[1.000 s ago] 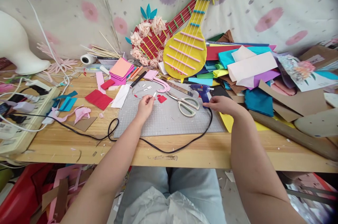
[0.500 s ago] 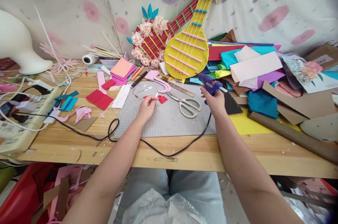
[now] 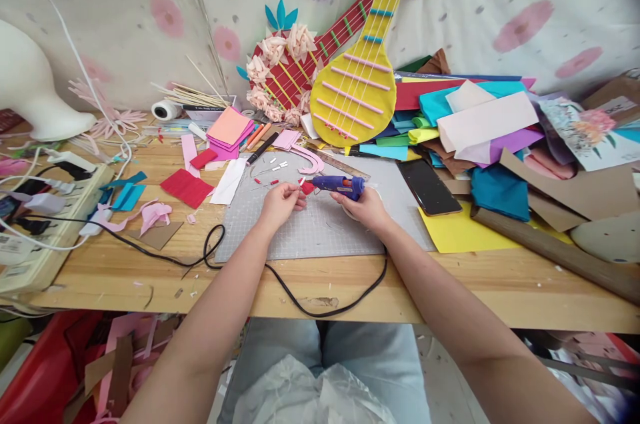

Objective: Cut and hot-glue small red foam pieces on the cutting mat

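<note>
Gluing looks to be the step: over the grey cutting mat [image 3: 320, 224], the right hand [image 3: 367, 207] grips a blue glue gun [image 3: 337, 185], nozzle nearly touching the small white strip [image 3: 301, 181] pinched in the left hand [image 3: 280, 201]. Next calls for a steady squeeze.

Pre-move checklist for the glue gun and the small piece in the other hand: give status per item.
1. Right hand grips the blue glue gun: ok.
2. Left hand pinches the small white piece at the fingertips: ok.
3. Nozzle points at the piece, close to it: ok; touching or apart, cannot tell.
4. Work is over the grey cutting mat: ok.
5. Black cord loops off the table edge, slack: ok.
6. Glue gun hot or glue at the tip: cannot tell.
</note>
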